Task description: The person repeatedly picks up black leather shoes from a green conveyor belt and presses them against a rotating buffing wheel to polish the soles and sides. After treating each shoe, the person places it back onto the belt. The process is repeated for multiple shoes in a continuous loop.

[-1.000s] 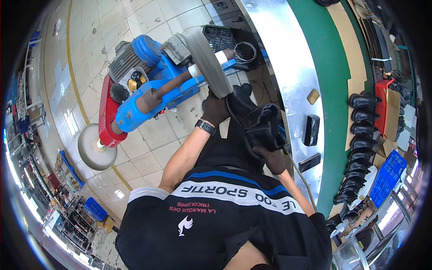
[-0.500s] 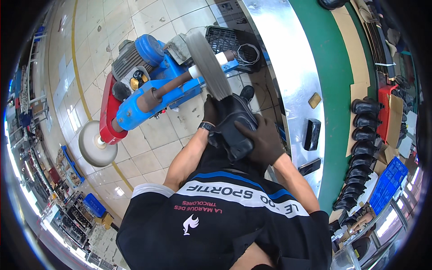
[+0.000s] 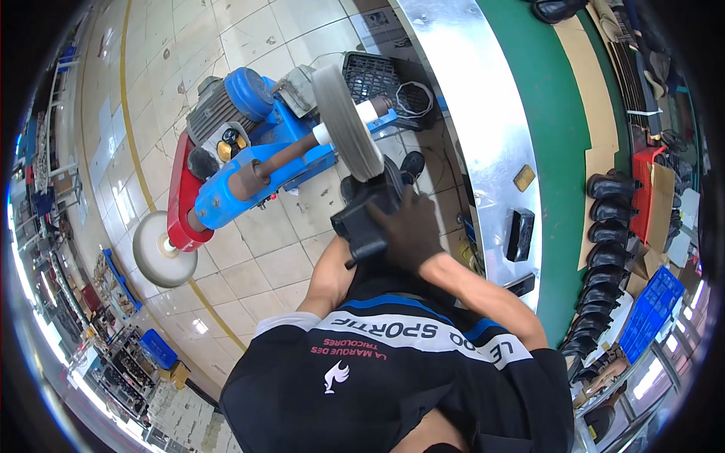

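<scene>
The black boot sat in front of the person's body, its far end right at the lower rim of the grey wheel; whether the two touched could not be made out. The right hand, in a dark glove, was curled partway around the boot from the right, thumb and fingers set apart and gripping it. The left forearm ran up beneath the boot (which hid the left hand, so its grip could not be told).

On the left, the blue machine left a wide stretch of tiled floor between its underside and the left sleeve. The pale disc at its other end stood well apart from both arms. The right side was tighter: a strip of floor separated the right hand from the curved edge of the metal table, and the right elbow overlapped that table's near end in view. A tan block and a black box lay inside that edge, with a row of black shoes farther right.
</scene>
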The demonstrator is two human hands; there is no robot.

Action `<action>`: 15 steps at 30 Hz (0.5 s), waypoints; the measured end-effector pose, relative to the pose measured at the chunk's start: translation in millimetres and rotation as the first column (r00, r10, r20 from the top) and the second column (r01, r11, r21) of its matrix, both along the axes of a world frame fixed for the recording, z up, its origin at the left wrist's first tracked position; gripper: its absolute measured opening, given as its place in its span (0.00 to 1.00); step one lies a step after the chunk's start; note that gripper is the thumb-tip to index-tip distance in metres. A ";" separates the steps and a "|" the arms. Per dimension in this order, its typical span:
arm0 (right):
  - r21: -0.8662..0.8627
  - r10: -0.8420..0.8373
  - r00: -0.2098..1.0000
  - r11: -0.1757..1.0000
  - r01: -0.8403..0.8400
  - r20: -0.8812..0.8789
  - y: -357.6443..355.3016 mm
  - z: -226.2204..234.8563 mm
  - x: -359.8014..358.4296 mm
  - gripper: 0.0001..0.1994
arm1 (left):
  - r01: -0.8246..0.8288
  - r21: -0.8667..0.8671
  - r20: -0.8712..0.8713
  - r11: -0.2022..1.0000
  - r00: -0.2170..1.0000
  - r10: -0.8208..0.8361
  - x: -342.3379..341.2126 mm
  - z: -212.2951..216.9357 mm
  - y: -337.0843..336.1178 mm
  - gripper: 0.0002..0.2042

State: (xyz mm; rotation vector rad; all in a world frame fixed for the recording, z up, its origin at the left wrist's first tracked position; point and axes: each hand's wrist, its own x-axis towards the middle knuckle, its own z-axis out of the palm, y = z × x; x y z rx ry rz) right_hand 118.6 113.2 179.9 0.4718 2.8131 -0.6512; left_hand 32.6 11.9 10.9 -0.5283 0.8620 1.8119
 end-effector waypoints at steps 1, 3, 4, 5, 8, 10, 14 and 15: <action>-0.049 -0.020 1.000 0.999 0.021 0.016 4.6 17.9 8.1 0.29 | -0.011 -0.034 -0.046 0.999 0.999 0.009 0.8 -3.5 -0.1 0.20; -0.136 -0.060 0.997 0.988 0.067 0.051 14.9 39.9 24.1 0.28 | -0.029 -0.077 -0.138 0.997 0.990 0.018 0.4 -20.2 2.7 0.20; -0.228 -0.172 0.985 0.959 0.167 -0.003 17.6 37.6 32.6 0.28 | -0.034 -0.093 -0.191 0.995 0.981 0.015 -0.8 -29.7 3.4 0.19; -0.324 -0.292 0.956 0.908 0.265 -0.037 17.1 31.5 42.9 0.28 | -0.034 -0.107 -0.243 0.994 0.970 0.007 -0.5 -39.0 2.9 0.19; -0.711 -0.596 0.791 0.497 0.497 0.137 20.8 -6.6 64.0 0.27 | -0.034 -0.136 -0.367 0.990 0.930 -0.018 -4.9 -67.2 6.7 0.18; -0.822 -0.663 0.684 0.180 0.540 0.303 24.2 -41.6 70.4 0.25 | -0.032 -0.151 -0.434 0.988 0.900 -0.037 -9.5 -78.2 8.9 0.18; -0.727 -0.581 0.446 -0.463 0.507 0.681 34.2 -78.7 49.5 0.21 | -0.067 -0.139 -0.510 0.988 0.860 -0.013 -21.3 -86.6 8.6 0.17; -0.608 -0.481 0.373 -0.650 0.456 0.794 36.8 -81.9 39.9 0.20 | -0.098 -0.113 -0.513 0.989 0.858 0.026 -25.5 -85.2 5.3 0.16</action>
